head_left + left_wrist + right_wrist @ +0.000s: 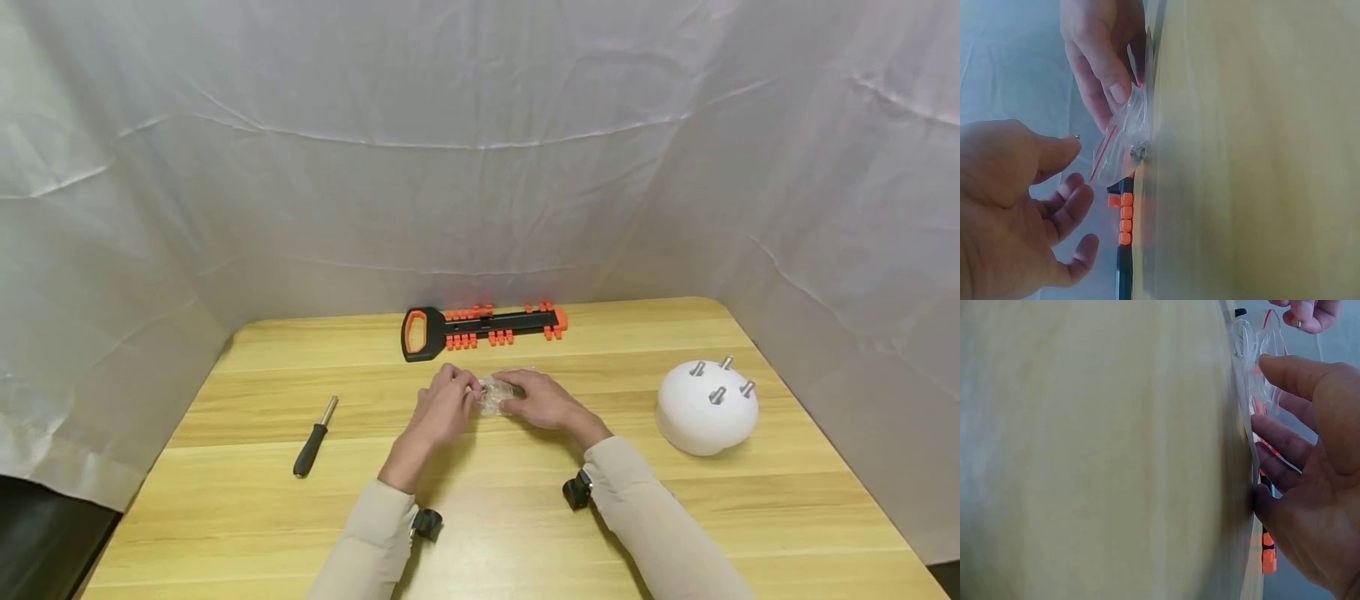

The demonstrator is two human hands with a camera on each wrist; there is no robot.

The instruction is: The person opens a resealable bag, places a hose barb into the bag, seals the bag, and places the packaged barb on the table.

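A small clear zip bag (496, 397) with a red seal line lies at the middle of the wooden table (525, 517). My right hand (519, 392) pinches the bag (1259, 344) between thumb and fingers and holds it against the table. In the left wrist view the bag (1119, 140) stands open, with small metal parts (1139, 151) at its bottom. My left hand (468, 388) is just left of the bag's mouth. It pinches a tiny metal screw (1077, 137) at its fingertips, with the other fingers spread. The same screw (1298, 324) shows in the right wrist view.
A black and orange tool rack (483, 327) lies behind the hands. A black-handled driver (313, 438) lies to the left. A white dome (707, 408) with several bolts standing in it sits at the right. White cloth (480, 167) walls the table on three sides.
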